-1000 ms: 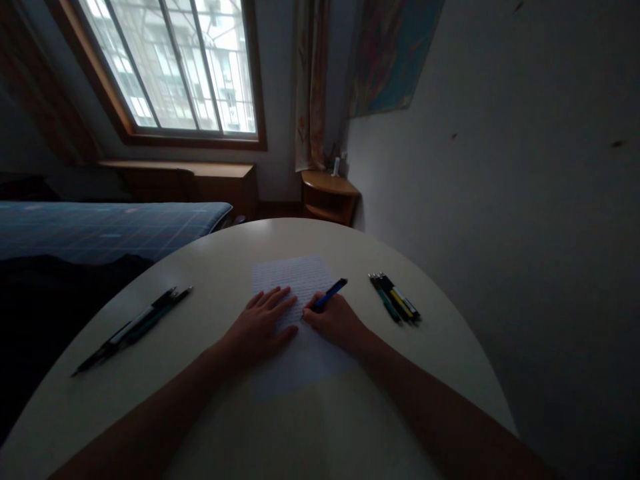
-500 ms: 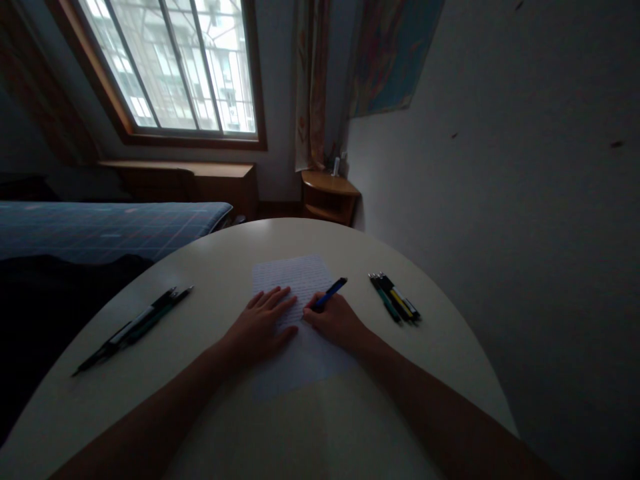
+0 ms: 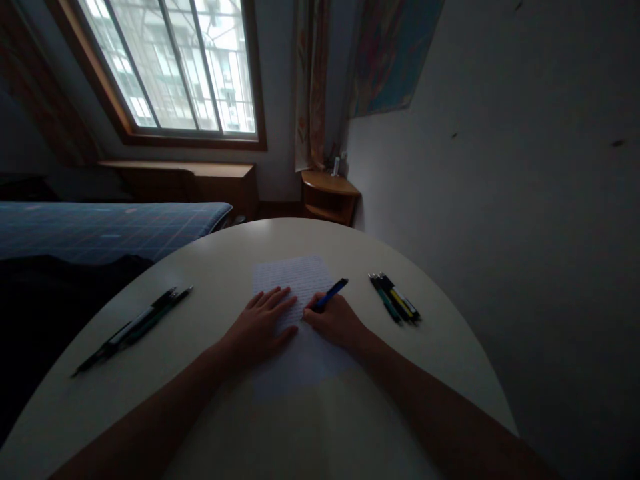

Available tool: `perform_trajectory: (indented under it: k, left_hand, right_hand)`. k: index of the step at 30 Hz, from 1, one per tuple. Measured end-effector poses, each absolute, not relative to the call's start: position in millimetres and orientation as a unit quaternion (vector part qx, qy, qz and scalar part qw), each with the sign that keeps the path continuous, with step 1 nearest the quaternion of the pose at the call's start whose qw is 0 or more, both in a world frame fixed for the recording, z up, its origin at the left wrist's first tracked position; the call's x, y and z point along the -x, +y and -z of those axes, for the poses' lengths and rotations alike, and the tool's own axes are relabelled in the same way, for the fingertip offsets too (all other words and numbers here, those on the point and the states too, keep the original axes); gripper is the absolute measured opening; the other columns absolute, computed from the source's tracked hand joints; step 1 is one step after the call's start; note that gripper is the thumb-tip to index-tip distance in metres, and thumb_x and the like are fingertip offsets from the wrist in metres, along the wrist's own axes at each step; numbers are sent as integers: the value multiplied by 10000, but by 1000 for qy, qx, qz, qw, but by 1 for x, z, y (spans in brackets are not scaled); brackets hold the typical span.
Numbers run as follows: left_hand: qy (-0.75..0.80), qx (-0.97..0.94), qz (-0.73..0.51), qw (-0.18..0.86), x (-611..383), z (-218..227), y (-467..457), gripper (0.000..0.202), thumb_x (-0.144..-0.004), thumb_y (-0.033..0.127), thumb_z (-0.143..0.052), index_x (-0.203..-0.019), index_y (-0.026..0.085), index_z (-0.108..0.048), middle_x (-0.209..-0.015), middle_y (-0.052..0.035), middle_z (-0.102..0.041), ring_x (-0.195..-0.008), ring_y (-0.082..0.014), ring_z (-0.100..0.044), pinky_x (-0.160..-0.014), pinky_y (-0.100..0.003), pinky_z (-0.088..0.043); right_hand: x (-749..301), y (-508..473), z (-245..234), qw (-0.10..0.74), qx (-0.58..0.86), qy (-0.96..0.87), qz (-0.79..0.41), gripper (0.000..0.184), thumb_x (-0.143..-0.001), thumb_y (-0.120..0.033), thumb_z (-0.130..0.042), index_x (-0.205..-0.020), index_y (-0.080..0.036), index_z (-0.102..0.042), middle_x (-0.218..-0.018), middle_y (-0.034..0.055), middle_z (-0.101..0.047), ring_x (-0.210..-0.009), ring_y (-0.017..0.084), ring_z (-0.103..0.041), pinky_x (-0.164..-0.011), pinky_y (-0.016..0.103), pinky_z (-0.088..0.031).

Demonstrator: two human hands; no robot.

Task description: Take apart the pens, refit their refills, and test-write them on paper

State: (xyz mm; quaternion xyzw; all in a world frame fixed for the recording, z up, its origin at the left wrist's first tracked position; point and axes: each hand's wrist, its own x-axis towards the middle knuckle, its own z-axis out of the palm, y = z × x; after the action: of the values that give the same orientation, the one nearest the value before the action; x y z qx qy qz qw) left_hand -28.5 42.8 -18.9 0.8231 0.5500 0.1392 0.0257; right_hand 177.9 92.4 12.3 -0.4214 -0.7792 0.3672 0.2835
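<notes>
A sheet of paper (image 3: pixel 295 370) lies on the round pale table (image 3: pixel 225 260), its upper part covered with lines of handwriting. My left hand (image 3: pixel 263 323) rests flat on the sheet's left side, fingers spread. In my right hand (image 3: pixel 337 321) is a blue pen (image 3: pixel 331 293) with a dark end, tilted up to the right. The pen's tip is down at the paper, close beside my left fingers. Part of the writing is hidden under both hands.
Several dark pens (image 3: pixel 135 327) lie together on the table's left. Another group of pens (image 3: pixel 395 299), one with a yellow stripe, lies to the right. A bed (image 3: pixel 110 227) stands beyond the table's left edge, and a wall (image 3: pixel 525 233) runs along the right.
Hardly anything differs. The pen in my right hand has shifted very slightly; my left hand stays in place on the paper.
</notes>
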Motion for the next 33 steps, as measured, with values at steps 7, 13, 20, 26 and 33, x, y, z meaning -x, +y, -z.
perform_trajectory:
  k: [7, 13, 20, 26, 33]
  left_hand:
    - [552, -822, -134, 27, 28, 18, 43, 625, -923, 579, -410, -1468, 277, -360, -1561, -62, -307, -1442, -269, -253, -1175, -505, -214]
    - [549, -824, -134, 29, 28, 18, 43, 629, -926, 584, -398, -1474, 280, -349, -1564, -64, -301, -1441, -272, -254, -1175, -507, -212]
    - [553, -823, -127, 29, 27, 16, 42, 627, -925, 572, -414, -1473, 273, -352, -1563, -64, -304, -1441, -270, -253, -1177, -500, -213]
    - [551, -824, -128, 23, 27, 18, 43, 623, -925, 573, -414, -1471, 281, -353, -1563, -60, -304, -1441, -272, -255, -1172, -509, -220]
    - [548, -826, -132, 20, 28, 18, 42, 623, -923, 572, -420, -1470, 283, -354, -1556, -63, -320, -1435, -270, -271, -1169, -505, -227]
  right_hand:
    - [-177, 91, -14, 288, 416, -780, -368, 87, -757, -187, -583, -680, -161, -611, -622, -9, -601, -602, 117, -549, -611, 231, -397]
    - [-178, 91, -14, 286, 419, -779, -369, 93, -760, -200, -583, -680, -161, -611, -612, -10, -594, -596, 118, -544, -601, 233, -391]
    - [-178, 92, -12, 286, 415, -782, -367, 75, -747, -180, -592, -681, -157, -617, -613, -11, -593, -598, 112, -542, -606, 227, -389]
    - [-177, 93, -10, 286, 410, -787, -361, 96, -746, -173, -578, -651, -161, -582, -621, -12, -590, -598, 108, -536, -606, 225, -382]
    - [-177, 93, -12, 285, 409, -798, -340, 115, -750, -170, -573, -636, -160, -569, -599, -16, -575, -576, 104, -525, -588, 220, -369]
